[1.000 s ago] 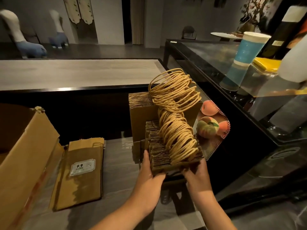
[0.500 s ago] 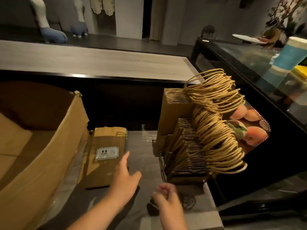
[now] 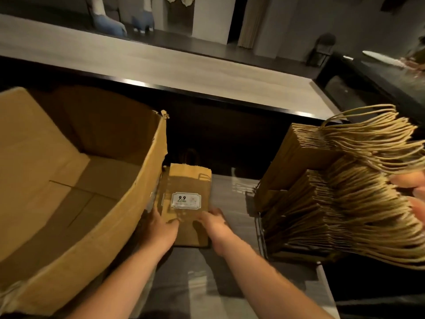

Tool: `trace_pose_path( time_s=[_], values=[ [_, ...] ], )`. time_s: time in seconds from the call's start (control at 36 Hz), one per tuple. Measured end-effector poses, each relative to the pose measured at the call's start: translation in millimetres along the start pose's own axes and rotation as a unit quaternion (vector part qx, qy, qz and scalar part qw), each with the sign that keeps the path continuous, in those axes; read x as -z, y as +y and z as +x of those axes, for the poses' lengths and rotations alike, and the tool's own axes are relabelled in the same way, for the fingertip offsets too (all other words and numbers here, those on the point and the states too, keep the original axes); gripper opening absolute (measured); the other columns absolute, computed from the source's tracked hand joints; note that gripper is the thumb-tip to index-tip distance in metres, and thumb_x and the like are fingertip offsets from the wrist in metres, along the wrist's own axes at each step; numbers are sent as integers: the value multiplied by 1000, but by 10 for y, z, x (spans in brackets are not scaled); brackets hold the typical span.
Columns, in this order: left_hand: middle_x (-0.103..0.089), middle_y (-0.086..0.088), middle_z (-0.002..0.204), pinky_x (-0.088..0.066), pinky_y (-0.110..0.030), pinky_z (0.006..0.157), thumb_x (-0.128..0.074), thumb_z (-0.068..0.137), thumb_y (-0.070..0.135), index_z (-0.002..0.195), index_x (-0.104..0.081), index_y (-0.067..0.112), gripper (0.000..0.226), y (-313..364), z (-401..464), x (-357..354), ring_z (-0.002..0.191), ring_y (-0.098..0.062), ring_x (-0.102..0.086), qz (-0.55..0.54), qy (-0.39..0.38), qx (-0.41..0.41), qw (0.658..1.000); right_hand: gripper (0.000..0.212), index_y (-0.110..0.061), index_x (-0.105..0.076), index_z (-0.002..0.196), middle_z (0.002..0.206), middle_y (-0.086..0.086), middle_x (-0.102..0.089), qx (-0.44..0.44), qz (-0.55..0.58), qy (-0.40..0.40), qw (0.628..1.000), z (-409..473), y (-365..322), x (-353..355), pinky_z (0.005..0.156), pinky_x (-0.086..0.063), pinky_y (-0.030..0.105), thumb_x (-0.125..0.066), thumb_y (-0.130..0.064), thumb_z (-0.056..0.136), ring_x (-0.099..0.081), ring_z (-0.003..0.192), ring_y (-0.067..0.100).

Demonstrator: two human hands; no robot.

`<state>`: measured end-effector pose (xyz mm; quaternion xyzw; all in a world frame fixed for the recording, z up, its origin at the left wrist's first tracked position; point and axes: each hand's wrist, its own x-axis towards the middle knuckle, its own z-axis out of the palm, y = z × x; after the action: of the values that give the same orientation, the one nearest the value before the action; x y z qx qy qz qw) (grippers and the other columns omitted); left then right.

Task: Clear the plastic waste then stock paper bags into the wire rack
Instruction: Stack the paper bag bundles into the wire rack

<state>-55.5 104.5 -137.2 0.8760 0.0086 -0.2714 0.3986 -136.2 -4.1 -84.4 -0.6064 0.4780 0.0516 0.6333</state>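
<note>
Both hands, left hand (image 3: 161,229) and right hand (image 3: 215,224), fingers flat (uncurled) on flat paper bag (image 3: 186,180).

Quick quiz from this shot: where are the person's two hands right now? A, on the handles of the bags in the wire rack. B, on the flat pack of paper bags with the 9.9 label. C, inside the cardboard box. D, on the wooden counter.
B: the left hand and right hand both rest on the near end of the labelled bag pack, between the cardboard box and the wire rack.
</note>
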Motion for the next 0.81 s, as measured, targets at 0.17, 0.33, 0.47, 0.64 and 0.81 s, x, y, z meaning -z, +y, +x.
trace_pose_path(
  time_s=[0.17, 0.33, 0.47, 0.64, 0.81],
  values=[
    [-40, -5, 148, -39, -51, 105, -47, 76, 44, 149, -20, 33, 78, -59, 25, 0, 132, -33, -41, 30, -44, -6, 999, 39, -35, -48, 110, 108, 6, -64, -28, 0, 52, 998, 138, -31, -162, 90, -55, 52, -64, -41, 75, -63, 99, 31],
    [-53, 2, 132, -48, -40, 92, -43, 74, 39, 137, -34, 39, 64, -27, -106, -69, 115, -26, -53, 36, -45, -45, 997, 37, -23, -51, 125, 123, 7, -61, -14, -28, 86, 996, 14, -76, -243, 99, -49, 41, -59, -31, 90, -58, 111, 29],
    [-60, 2, 121, -51, -35, 83, -51, 73, 38, 136, -32, 42, 66, -108, -272, -118, 104, -25, -59, 64, -57, -61, 994, 14, -31, -55, 107, 125, 6, -62, 21, -65, 145, 987, -18, -27, -168, 96, -48, 37, -56, -29, 93, -57, 103, 25],
    [-37, 0, 149, -32, -43, 111, -55, 78, 44, 153, -6, 25, 91, -44, -447, -124, 135, -26, -37, 140, -11, -76, 987, 66, -29, -34, 145, 142, 9, -49, -27, -26, 137, 990, -26, 19, -163, 105, -44, 46, -55, -38, 83, -49, 125, 33],
    [-21, -3, 158, -24, -45, 116, -52, 84, 43, 153, 8, 23, 94, 93, -584, -107, 141, -28, -27, 127, -56, -66, 988, 69, -33, -43, 139, 131, 6, -56, 6, 4, 166, 986, 40, 99, -101, 99, -48, 50, -52, -39, 71, -54, 116, 31]
  ],
)
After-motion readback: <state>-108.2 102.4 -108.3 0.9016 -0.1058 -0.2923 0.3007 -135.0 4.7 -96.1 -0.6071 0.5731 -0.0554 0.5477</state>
